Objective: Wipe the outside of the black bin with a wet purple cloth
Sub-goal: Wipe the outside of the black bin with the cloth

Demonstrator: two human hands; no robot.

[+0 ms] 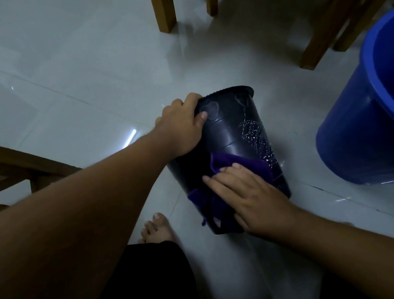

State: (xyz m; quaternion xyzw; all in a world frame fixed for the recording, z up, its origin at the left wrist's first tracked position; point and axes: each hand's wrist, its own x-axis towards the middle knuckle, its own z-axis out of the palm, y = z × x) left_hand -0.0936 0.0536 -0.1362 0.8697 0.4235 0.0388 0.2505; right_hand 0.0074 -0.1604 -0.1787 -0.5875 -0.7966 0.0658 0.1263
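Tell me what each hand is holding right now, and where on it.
Left hand grips the black bin by its rim end. Right hand lies flat, pressing the purple cloth against the bin's side, not gripping.

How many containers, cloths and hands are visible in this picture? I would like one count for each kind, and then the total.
Containers: 2, the black bin and the blue bucket
Cloths: 1, the purple cloth
Hands: 2, the left hand and the right hand
Total: 5

Open floor (pixel 45 70) left of the black bin (pixel 234 127); blue bucket (pixel 362 136) close right, chair legs (pixel 162 2) beyond.
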